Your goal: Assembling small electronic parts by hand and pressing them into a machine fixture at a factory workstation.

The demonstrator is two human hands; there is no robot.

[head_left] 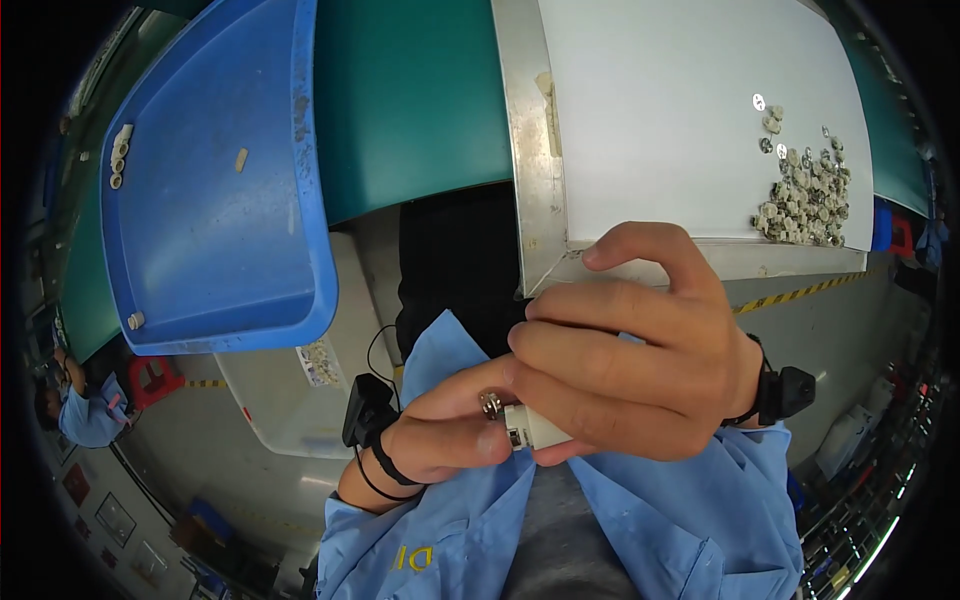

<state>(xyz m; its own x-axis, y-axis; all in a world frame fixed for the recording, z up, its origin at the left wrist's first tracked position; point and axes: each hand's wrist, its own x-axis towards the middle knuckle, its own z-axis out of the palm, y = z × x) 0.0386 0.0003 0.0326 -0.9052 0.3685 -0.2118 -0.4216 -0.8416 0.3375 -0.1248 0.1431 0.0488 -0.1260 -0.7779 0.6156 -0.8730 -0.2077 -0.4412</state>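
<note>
In front of my chest both hands meet around small parts. My left hand (450,425) is closed, with a small shiny metal piece (491,405) between its thumb and forefinger. A white plastic part (545,431) with a metal-lined end points at the left thumb. My right hand (640,360) wraps over that white part; its lower fingers cover much of it, while the forefinger is raised and bent. The metal piece sits right beside the white part's end; whether they are joined I cannot tell.
A blue tray (318,200) at left carries a row of white ring-shaped parts (121,157), a beige piece (241,160) and a single white part (136,321). At right, a metal-edged white tray (650,120) bears a pile of small parts (805,195). Another person (92,410) sits far left.
</note>
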